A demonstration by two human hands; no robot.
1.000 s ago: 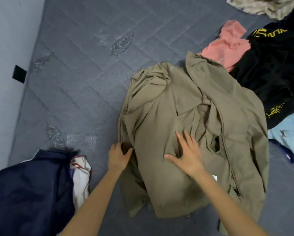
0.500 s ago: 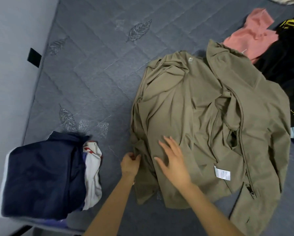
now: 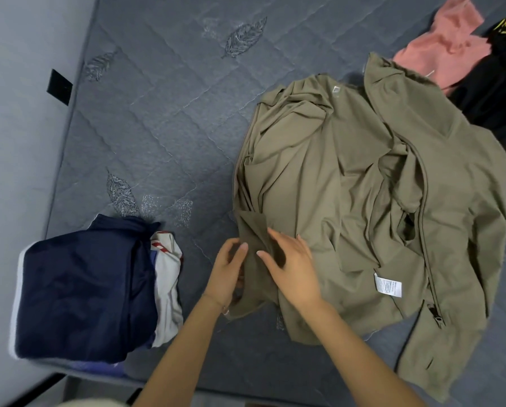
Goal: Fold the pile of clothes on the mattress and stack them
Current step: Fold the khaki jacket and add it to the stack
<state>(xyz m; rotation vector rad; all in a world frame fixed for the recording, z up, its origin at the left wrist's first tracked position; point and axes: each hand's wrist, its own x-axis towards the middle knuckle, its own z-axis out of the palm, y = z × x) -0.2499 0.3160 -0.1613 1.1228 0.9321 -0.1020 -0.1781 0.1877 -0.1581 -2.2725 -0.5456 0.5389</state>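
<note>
The left hand (image 3: 227,273) pinches a fold at the jacket's (image 3: 348,186) near-left edge, thumb on top. The right hand (image 3: 293,267) lies flat on the cloth just beside it, fingers straight and spread. The olive jacket sprawls open and crumpled on the grey mattress (image 3: 157,113). A folded stack (image 3: 78,289), navy on top, sits at the jacket's 8 o'clock. A pink garment (image 3: 445,48) and a black one (image 3: 492,95) lie at 1 and 2 o'clock.

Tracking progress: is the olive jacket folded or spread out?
Spread out, unfolded: the olive jacket lies rumpled on the mattress, zipper open, inner care label showing.
</note>
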